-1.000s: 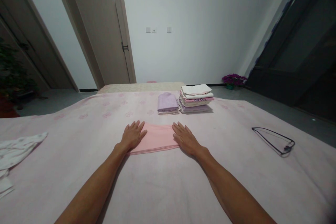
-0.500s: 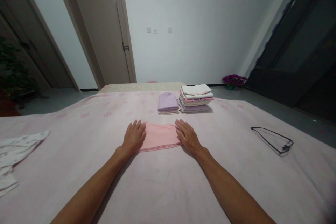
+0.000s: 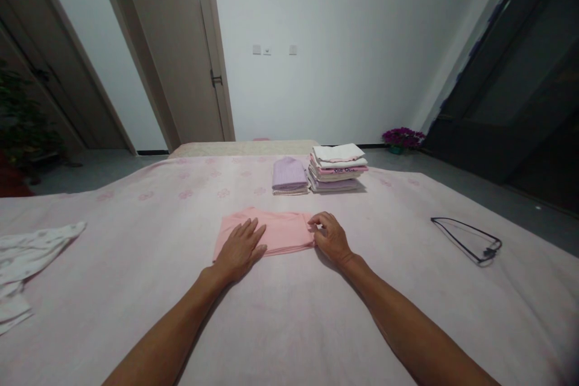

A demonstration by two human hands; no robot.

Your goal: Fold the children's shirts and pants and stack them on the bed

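A pink folded garment (image 3: 287, 230) lies flat on the cloth-covered surface in front of me. My left hand (image 3: 240, 247) rests palm down on its left half, fingers spread and pointing away from me. At the garment's right end, my right hand (image 3: 332, 238) has curled fingers, with thumb and fingertips pinching the edge. Beyond the garment sit a folded lilac garment (image 3: 289, 174) on a pale one and, beside it, a taller stack of folded clothes (image 3: 338, 167) with a white piece on top.
A pale pink floral cloth (image 3: 289, 319) covers the surface. At the far left lies a loose white patterned garment (image 3: 34, 256). A black-framed, strap-like object (image 3: 470, 238) lies on the right. Purple flowers (image 3: 402, 137) stand on the floor beyond.
My left hand has slid inward from the garment's left end, uncovering that end. My right hand has gone from lying flat to pinching the right edge.
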